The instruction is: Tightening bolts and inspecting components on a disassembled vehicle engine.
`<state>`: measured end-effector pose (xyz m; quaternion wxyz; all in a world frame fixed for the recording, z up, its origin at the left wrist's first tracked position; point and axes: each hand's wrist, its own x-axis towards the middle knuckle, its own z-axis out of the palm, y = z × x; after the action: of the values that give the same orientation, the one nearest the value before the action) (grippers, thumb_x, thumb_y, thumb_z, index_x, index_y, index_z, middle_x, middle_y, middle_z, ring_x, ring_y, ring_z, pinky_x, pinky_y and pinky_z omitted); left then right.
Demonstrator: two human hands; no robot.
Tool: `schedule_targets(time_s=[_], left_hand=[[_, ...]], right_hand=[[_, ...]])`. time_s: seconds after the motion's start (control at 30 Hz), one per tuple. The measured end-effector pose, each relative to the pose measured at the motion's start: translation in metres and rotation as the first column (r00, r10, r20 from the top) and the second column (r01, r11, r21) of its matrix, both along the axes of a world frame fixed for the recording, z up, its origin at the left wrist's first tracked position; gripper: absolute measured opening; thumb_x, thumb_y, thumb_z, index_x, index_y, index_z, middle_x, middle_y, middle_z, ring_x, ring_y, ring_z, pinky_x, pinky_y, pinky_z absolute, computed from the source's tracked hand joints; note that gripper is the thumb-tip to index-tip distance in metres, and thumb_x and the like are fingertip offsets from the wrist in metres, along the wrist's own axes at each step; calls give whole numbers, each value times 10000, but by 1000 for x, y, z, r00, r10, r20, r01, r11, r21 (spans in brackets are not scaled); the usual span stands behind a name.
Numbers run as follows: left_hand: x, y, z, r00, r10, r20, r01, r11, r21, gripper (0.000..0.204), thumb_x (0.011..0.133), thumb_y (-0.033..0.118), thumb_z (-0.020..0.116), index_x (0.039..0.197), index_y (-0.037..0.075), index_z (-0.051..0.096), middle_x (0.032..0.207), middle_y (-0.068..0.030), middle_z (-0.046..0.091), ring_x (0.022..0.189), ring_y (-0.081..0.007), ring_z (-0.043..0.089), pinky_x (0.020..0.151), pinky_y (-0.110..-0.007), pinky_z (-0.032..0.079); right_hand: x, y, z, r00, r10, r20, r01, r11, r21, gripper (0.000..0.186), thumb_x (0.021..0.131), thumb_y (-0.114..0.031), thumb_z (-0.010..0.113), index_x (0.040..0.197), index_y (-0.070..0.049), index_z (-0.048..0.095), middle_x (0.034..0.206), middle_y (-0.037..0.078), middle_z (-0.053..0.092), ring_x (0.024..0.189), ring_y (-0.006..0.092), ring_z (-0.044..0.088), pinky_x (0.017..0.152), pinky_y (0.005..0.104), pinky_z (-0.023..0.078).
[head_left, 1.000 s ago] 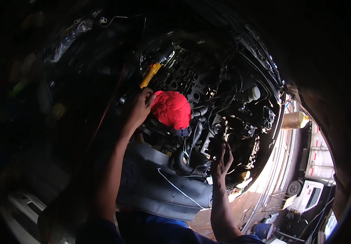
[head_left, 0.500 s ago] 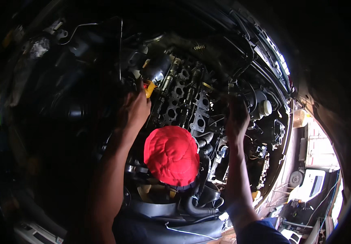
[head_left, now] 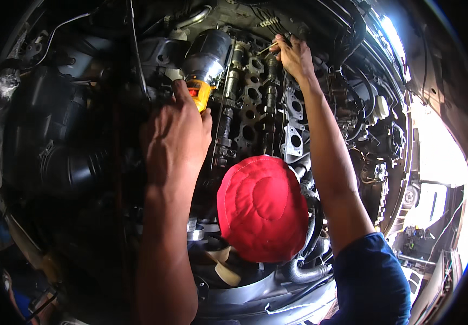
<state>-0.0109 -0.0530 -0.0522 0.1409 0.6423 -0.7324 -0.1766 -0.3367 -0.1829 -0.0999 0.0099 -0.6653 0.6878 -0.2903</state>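
I look down into an open engine bay with a bare cylinder head point(head_left: 258, 111) and its camshafts in the middle. My left hand point(head_left: 177, 135) is closed around a yellow-handled tool point(head_left: 200, 93), held against the left side of the cylinder head below a black cylindrical part point(head_left: 210, 50). My right hand point(head_left: 294, 54) reaches to the far end of the head, its fingers pinching a thin metal rod point(head_left: 266, 49). A red quilted cap-like thing point(head_left: 261, 208) sits between my forearms, covering the near part of the engine.
A black ribbed intake hose point(head_left: 69, 168) lies at the left. Pale fan blades point(head_left: 224, 270) and a grey hose point(head_left: 301, 271) sit at the near edge. Wiring and small parts point(head_left: 375, 114) crowd the right side. Bright ground and a vehicle point(head_left: 429, 200) show beyond.
Both hands have reached farther up into the engine bay, the right one to the far end of the cylinder head. The red thing has slid lower in the picture and looks bigger.
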Motion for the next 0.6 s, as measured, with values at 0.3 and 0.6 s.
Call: schedule_targets(time_s=[0.3,0.6], left_hand=[[-20,12,12,843,-415,-343,405,908,-103,310,945,366,720,1050,77,688,1006,-139,711,952,-344,706,836,-439,565],[-59,35,-18,754,-649,-104,628,758,-176,359,955,414,685,994,58,694,921,-126,675,925,-321,662,797,-447,560]], right_hand=[[-13,-11,9,994,-48,99,27,979,204,454,1016,-438,572,991,-4,703,930,140,780,937,288,749,825,401,582],[-15,-17,-34,944,-300,-135,300,954,-15,553,988,-549,539,1317,-110,611,1229,268,674,1106,478,649,946,508,538]])
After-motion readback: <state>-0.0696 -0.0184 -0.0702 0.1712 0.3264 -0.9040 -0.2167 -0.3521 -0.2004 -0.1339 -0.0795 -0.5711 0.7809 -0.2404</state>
